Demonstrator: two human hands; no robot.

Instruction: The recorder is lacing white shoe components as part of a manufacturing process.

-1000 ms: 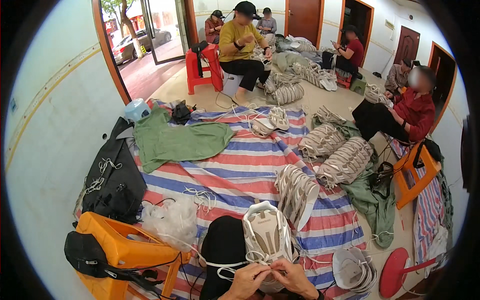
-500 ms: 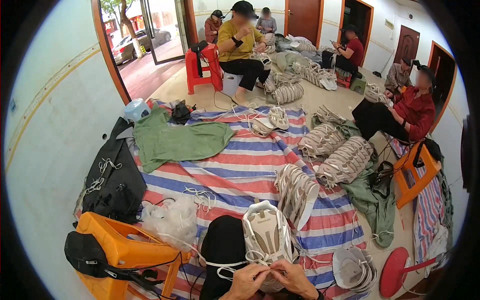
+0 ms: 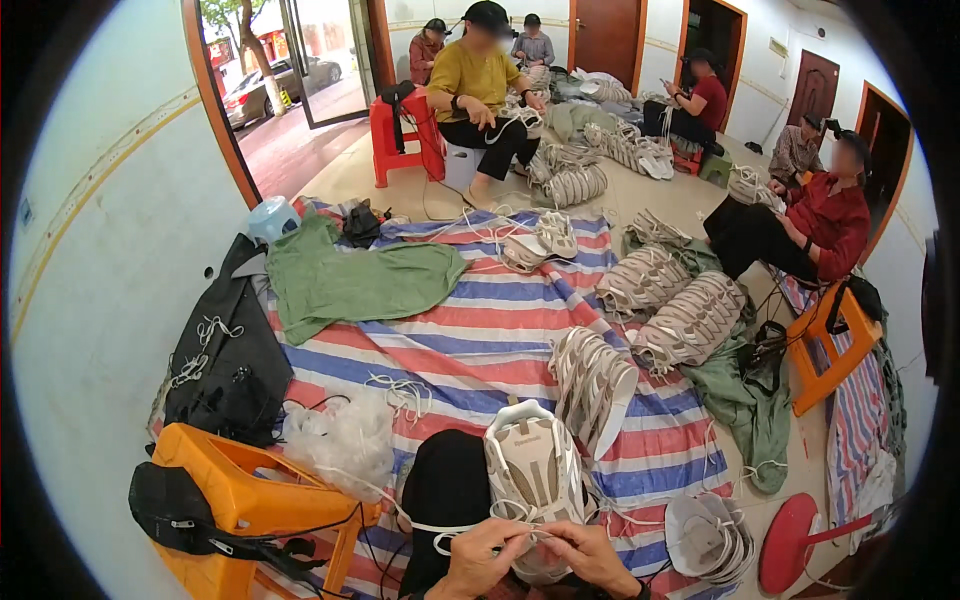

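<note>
A beige and white shoe upper (image 3: pixel 537 455) lies toe-away by my black-trousered leg (image 3: pixel 447 470), at the bottom middle. Over its near end both hands meet, fingertips pinched together. My left hand (image 3: pixel 483 557) is closed on a thin white shoelace (image 3: pixel 445 528), which trails leftward across the trouser leg. Close beside it, my right hand (image 3: pixel 590 553) pinches the lace too. The fingers partly cover the lace where they meet, and its exact path there is hard to make out.
A striped tarp (image 3: pixel 470 350) covers the floor, with stacked shoe uppers (image 3: pixel 695 320) to the right. An orange stool (image 3: pixel 230 490) and a plastic bag (image 3: pixel 345 440) stand at left. A red round-based stand (image 3: pixel 790 545) is at right. Several people sit farther back, one in yellow (image 3: pixel 465 80).
My hands have shifted slightly, the left fingers rising a little, still pinched near each other. The person in yellow has lowered a raised hand to the lap.
</note>
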